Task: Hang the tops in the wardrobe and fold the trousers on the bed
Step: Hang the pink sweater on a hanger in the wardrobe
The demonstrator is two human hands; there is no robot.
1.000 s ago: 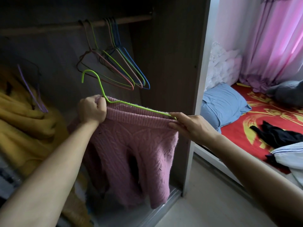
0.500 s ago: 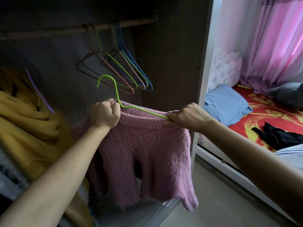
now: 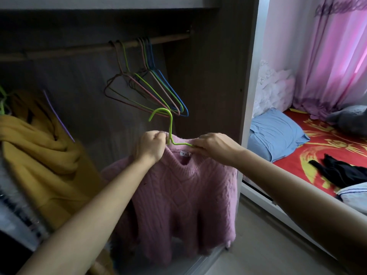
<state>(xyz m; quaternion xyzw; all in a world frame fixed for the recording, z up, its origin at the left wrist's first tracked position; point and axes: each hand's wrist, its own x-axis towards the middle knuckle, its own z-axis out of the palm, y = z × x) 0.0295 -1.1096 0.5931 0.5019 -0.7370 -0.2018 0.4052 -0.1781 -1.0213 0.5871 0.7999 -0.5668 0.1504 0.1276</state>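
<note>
The hanging step was in hand. The pink sweater [image 3: 184, 195] hung in front of the open wardrobe [image 3: 208, 76], well below the rail [image 3: 79, 51], with a green hanger [image 3: 170, 127] inside its collar. The left hand [image 3: 151, 146] gripped the collar at the foot of the hanger's stem, fingers curled tight on knit and wire. The right hand [image 3: 215, 148] pinched the collar's other side against the hanger's arm. The hook stood upright and free, just below the empty hangers [image 3: 151, 92]. The next move would probably call for raising the hook over the rail beside them. A black garment [image 3: 341, 171] lay unfolded on the bed [image 3: 294, 155].
</note>
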